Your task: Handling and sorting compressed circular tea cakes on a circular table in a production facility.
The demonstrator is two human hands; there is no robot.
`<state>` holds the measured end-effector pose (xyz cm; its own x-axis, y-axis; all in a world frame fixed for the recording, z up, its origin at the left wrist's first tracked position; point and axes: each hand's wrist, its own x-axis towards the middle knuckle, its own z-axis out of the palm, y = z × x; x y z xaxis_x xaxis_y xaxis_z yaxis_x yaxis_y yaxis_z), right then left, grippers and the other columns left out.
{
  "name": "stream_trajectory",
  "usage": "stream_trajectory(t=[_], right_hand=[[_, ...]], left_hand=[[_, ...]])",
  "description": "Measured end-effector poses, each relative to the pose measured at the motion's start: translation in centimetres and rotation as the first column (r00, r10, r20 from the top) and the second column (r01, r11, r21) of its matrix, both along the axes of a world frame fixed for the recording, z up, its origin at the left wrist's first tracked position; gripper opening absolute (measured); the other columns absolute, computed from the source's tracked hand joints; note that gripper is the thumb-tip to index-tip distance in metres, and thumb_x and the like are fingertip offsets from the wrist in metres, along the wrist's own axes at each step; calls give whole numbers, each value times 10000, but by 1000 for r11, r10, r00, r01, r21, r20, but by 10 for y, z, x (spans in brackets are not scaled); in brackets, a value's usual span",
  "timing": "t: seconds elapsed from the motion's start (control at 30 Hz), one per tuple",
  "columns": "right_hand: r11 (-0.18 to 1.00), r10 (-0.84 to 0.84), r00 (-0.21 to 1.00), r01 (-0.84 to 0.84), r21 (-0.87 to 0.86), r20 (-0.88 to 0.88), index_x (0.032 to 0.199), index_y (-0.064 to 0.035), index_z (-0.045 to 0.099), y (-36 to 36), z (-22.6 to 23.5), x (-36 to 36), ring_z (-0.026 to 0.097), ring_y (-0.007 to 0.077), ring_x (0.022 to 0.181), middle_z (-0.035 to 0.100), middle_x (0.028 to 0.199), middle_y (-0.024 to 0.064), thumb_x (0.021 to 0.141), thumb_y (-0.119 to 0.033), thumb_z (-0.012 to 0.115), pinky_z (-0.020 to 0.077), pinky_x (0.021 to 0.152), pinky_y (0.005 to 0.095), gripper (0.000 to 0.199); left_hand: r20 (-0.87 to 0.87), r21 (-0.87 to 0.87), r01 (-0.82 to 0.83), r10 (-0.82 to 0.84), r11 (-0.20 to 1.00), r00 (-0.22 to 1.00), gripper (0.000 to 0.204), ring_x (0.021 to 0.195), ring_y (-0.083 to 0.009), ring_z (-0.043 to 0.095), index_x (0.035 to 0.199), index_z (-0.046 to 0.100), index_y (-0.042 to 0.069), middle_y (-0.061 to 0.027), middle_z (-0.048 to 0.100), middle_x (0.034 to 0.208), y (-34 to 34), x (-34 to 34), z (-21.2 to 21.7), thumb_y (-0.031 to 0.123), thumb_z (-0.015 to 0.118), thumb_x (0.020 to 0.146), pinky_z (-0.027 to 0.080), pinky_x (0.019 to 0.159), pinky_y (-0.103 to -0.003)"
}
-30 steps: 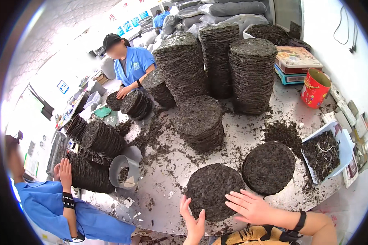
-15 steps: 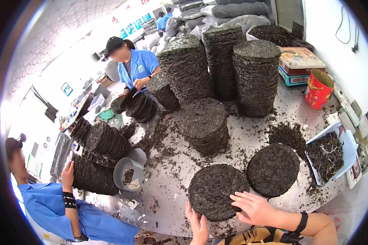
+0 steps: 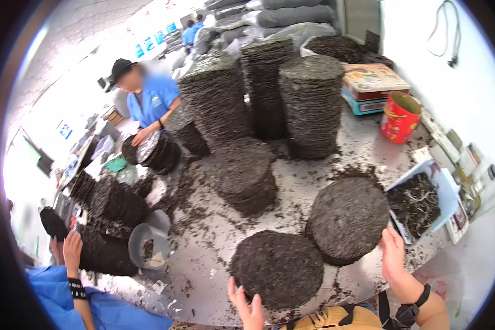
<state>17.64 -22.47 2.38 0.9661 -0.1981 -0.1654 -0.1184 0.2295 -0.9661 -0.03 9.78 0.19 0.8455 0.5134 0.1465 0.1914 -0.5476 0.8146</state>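
Note:
My left hand (image 3: pixel 246 309) touches the lower left rim of a dark, flat round cake (image 3: pixel 278 269) that looks like dried seaweed. Its fingers are spread. Beside that cake, to the right, a second and thicker round seaweed cake (image 3: pixel 349 217) appears slightly tilted. At its right edge is my right hand (image 3: pixel 393 256), fingers close together against the rim and partly hidden by it. Behind both cakes stands a short stack of round seaweed cakes (image 3: pixel 243 179).
Tall seaweed stacks (image 3: pixel 313 107) rise at the back. On the right are a blue tray (image 3: pixel 451 192) of scraps, a red bucket (image 3: pixel 400 118) and boxes (image 3: pixel 375 80). A clear tub (image 3: pixel 140 247) stands left. Two co-workers in blue (image 3: pixel 154 102) handle cakes; crumbs litter the metal table (image 3: pixel 203 297).
My right hand has left the front cake and moved to the right edge of the other one. My left hand stays at the front cake. The view has shifted.

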Motion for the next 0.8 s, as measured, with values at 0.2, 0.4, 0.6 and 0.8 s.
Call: stream_trajectory(t=[0.2, 0.4, 0.6, 0.8], right_hand=[[984, 127, 986, -113, 136, -105, 1199, -30, 583, -15, -39, 4, 527, 86, 853, 584, 936, -28, 970, -244, 546, 438, 800, 263, 315], [954, 43, 999, -36, -299, 17, 1394, -90, 373, -10, -48, 0, 405, 172, 1160, 391, 1341, 75, 936, -112, 574, 415, 921, 313, 500], [672, 596, 777, -346, -655, 202, 1224, -72, 558, 18, 19, -21, 520, 237, 1108, 543, 1220, 87, 884, -202, 641, 436, 923, 378, 373], [140, 970, 210, -77, -987, 121, 1361, -178, 481, 71, 21, -29, 426, 228, 1299, 478, 1389, 61, 803, -276, 667, 265, 1128, 434, 596]], left_hand=[[108, 43, 37, -42, 998, 993, 473, 1379, -333, 247, 1411, 365, 25, -162, 177, 1525, 2, 4, 7, 166, 508, 983, 289, 1073, -420], [121, -71, -49, 57, 996, 991, 411, 1297, -313, 341, 1325, 418, -6, -163, 232, 1488, -3, 8, 14, 169, 543, 974, 316, 1038, -382], [101, -101, -137, 147, 985, 984, 412, 1337, -324, 289, 1352, 426, -9, -163, 294, 1439, 0, 5, -2, 185, 475, 992, 258, 1090, -417], [49, -297, -166, 189, 940, 981, 502, 1365, -327, 258, 1403, 364, -19, -159, 263, 1470, 1, 3, 6, 263, 464, 1000, 250, 1102, -408]])
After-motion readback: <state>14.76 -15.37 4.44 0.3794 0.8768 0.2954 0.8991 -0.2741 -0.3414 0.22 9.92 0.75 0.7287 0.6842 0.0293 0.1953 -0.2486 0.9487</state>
